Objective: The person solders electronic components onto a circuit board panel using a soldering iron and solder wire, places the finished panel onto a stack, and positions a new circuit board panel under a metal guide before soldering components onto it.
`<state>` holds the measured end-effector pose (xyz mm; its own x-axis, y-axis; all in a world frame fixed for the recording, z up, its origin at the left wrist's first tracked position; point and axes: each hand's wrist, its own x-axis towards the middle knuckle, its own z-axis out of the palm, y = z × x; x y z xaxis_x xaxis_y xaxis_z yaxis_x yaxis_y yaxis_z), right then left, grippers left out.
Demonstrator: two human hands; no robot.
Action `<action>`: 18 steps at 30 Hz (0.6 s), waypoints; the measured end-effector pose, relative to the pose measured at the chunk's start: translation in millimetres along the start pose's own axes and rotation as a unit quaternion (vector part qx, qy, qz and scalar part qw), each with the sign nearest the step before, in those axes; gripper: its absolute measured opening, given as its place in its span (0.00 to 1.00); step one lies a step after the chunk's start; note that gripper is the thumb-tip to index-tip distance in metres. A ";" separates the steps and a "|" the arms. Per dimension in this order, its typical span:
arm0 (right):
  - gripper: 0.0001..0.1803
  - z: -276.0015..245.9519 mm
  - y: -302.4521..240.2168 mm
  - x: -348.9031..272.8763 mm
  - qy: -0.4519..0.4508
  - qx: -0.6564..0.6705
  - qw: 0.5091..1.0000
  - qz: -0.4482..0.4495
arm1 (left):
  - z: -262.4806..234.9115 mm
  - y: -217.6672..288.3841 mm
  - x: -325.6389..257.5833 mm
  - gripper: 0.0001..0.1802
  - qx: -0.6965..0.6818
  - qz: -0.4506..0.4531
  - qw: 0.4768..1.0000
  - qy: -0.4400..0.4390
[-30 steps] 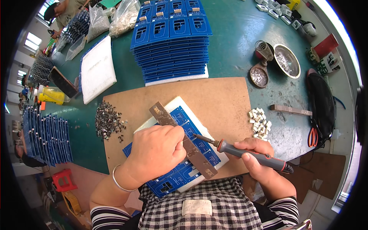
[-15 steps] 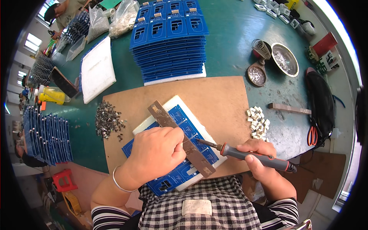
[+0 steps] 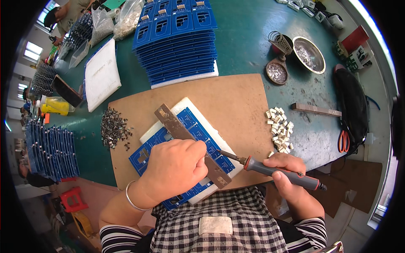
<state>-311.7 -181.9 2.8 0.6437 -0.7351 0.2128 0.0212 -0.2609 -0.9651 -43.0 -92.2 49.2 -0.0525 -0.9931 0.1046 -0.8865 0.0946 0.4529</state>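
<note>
Soldering iron (image 3: 280, 170) is gripped in right hand (image 3: 291, 177) fingers, tip at blue circuit board (image 3: 185, 139); left hand (image 3: 175, 168) fingers, curled, press beside it. A joint is judged underway; a steady tip is called for next.

A circuit board (image 3: 198, 130) lay on a pad (image 3: 219, 135) atop a work board (image 3: 236, 101), a bar (image 3: 177, 126) across it; screws (image 3: 113, 126) lay left, connectors (image 3: 279, 128) right, stacked boards (image 3: 177, 42) behind.

This is an electronics assembly workshop. The green counter (image 3: 253, 46) carries stacks of blue circuit boards (image 3: 177, 38), a soldering iron (image 3: 278, 168), its coiled stand (image 3: 282, 42) and piles of small white connectors (image 3: 279, 128). More boards stand racked at the left edge (image 3: 52, 149).
</note>
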 end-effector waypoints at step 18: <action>0.16 3.1 -1.6 6.5 -0.006 0.008 1.000 0.028 | 3.2 -2.5 4.6 0.07 0.036 0.017 0.999 0.008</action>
<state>-305.2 -184.3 5.3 0.6527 -0.7413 0.1562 -0.0038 -0.2093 -0.9778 -42.5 -97.2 45.7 -0.0757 -0.9883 0.1328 -0.9156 0.1216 0.3833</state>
